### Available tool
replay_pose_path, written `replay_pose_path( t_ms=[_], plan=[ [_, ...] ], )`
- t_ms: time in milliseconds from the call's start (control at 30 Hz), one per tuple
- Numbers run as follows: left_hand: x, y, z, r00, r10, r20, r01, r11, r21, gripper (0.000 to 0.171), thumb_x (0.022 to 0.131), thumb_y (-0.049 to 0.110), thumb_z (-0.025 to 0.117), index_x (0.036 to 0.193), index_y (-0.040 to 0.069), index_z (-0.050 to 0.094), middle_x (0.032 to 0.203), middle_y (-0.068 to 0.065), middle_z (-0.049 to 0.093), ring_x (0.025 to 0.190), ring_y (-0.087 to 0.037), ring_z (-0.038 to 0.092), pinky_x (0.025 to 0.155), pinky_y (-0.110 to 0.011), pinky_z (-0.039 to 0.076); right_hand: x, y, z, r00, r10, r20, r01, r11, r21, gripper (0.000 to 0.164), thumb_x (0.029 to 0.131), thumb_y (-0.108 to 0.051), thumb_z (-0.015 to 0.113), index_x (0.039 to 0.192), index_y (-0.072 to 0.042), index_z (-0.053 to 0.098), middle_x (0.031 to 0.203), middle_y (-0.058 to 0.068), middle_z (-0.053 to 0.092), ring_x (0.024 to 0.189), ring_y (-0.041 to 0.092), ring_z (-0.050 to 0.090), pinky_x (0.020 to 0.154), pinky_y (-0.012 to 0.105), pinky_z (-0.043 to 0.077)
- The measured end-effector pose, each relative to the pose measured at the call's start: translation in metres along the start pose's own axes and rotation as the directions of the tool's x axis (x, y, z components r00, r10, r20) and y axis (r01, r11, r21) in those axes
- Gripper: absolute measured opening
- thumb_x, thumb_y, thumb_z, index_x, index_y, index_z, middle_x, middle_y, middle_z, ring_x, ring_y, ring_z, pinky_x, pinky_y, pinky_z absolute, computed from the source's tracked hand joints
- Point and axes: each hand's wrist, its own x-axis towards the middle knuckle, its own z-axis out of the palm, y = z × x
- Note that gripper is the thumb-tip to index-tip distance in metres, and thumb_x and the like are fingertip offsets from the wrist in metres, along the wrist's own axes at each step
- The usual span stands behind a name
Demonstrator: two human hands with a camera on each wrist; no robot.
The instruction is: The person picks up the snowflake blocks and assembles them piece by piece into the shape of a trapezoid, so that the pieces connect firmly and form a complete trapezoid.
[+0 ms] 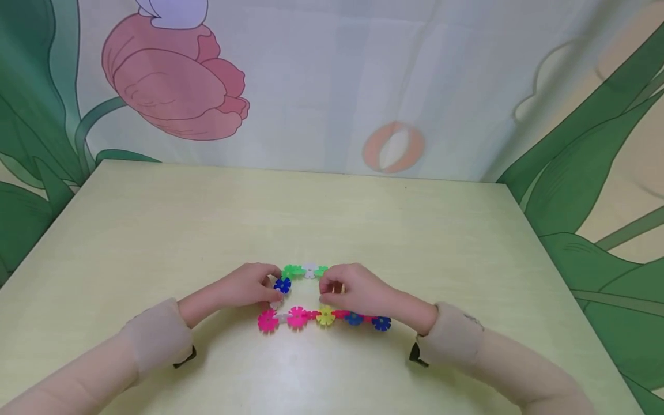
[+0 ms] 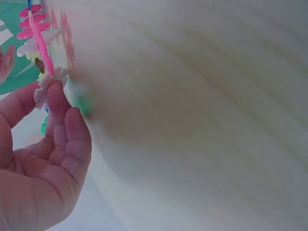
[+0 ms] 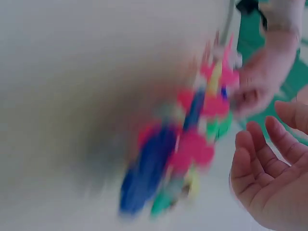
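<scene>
Flower-shaped plastic connecting discs are linked into a loop-like chain on the table. Its near side has a pink disc (image 1: 298, 317), a yellow disc (image 1: 325, 316) and a dark blue disc (image 1: 381, 323). A green disc (image 1: 289, 271) and a white disc (image 1: 310, 271) lie along the far side. At the left end, my left hand (image 1: 252, 285) pinches a white disc (image 2: 42, 92) between thumb and finger, beside another dark blue disc (image 1: 282, 285). My right hand (image 1: 358, 288) hovers over the chain's right side, its fingers loosely bent; in the right wrist view nothing is between them.
The pale wooden table (image 1: 207, 219) extends around the chain. Behind it hangs a curtain (image 1: 290, 86) printed with a flower and leaves. Both forearms wear rolled beige sleeves (image 1: 161, 340), with dark straps at the cuffs.
</scene>
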Motion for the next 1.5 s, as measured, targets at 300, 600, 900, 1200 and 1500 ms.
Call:
replay_pose_path(
  t_ms=[300,600,900,1200,1500],
  plan=[
    [-0.006,-0.008,-0.010,1.000,0.027,0.006,-0.027,0.998,-0.048,0.035,0.084,0.028,0.058,0.109,0.004,0.053,0.073,-0.001,0.062,0.064,-0.013,0.053,0.061,-0.025,0.042,0.025,-0.021,0.027,0.992,-0.081,0.099,0.098,0.978,-0.183,0.011,0.083,-0.021,0.059,0.090,-0.015,0.063,0.090,-0.005,0.059,0.082,0.010,0.053,0.070,0.016,0.042],
    [-0.030,-0.023,-0.012,0.987,-0.040,0.154,0.057,0.993,-0.105,0.022,0.085,0.026,0.056,0.079,0.006,0.060,0.069,-0.003,0.062,0.063,-0.014,0.057,0.060,-0.026,0.046,0.063,-0.025,0.015,0.990,-0.116,0.087,0.137,0.942,-0.306,0.021,0.083,-0.018,0.061,0.104,-0.017,0.063,0.110,-0.001,0.055,0.108,0.015,0.046,0.091,0.028,0.040],
    [-0.030,-0.025,0.005,0.975,0.058,0.214,-0.001,0.966,-0.259,0.020,0.085,0.020,0.056,0.078,0.002,0.060,0.069,-0.005,0.065,0.062,-0.014,0.062,0.056,-0.026,0.047,0.084,-0.021,0.024,0.958,-0.095,0.270,0.190,0.916,-0.353,0.017,0.084,-0.013,0.056,0.097,-0.017,0.066,0.103,-0.004,0.061,0.102,0.013,0.050,0.090,0.027,0.038],
    [-0.025,-0.018,0.006,0.980,0.070,0.188,-0.001,0.939,-0.345,0.015,0.088,0.012,0.049,0.085,-0.002,0.054,0.075,-0.008,0.065,0.066,-0.016,0.062,0.060,-0.028,0.049,0.078,-0.010,0.021,0.965,-0.118,0.234,0.187,0.937,-0.296,0.010,0.084,-0.012,0.058,0.089,-0.013,0.067,0.092,-0.003,0.063,0.087,0.009,0.053,0.080,0.020,0.041],
    [-0.021,-0.016,0.003,0.991,0.047,0.126,0.009,0.911,-0.413,0.016,0.089,0.012,0.048,0.086,-0.003,0.051,0.076,-0.010,0.066,0.067,-0.017,0.063,0.064,-0.029,0.050,0.065,-0.011,0.010,0.975,-0.152,0.161,0.197,0.927,-0.319,0.010,0.085,-0.014,0.058,0.090,-0.012,0.066,0.095,-0.001,0.062,0.092,0.013,0.053,0.083,0.026,0.042]
  ],
)
